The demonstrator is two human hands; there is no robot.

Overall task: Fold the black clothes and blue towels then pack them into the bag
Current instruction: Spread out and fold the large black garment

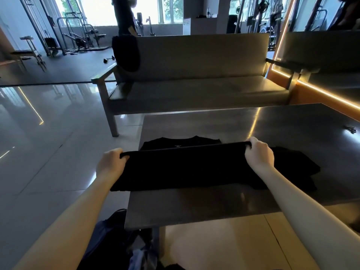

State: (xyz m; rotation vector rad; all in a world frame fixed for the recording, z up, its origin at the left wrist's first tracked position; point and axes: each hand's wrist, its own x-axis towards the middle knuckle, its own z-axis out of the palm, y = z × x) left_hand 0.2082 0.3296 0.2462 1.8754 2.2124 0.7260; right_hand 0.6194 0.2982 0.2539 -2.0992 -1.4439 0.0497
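Fingers (255, 142) of the right hand (259, 153) are curled tightly over one end of a raised fold in a black fabric T-shirt (187, 168). The other end of the fold is gripped in the same way by the left hand (110, 164). The fold is held taut between the two hands, above the garment's far half, whose collar lies flat beyond it. The T-shirt is spread on a dark grey glossy rectangular surface (272, 123), with its left side hanging past the edge. A dark blue and black fabric bundle (115, 242) is seen on the floor by the near left corner; whether it is the bag cannot be told. A grey padded bench (194, 88) stands beyond, with a black cloth (126, 53) draped over its backrest.
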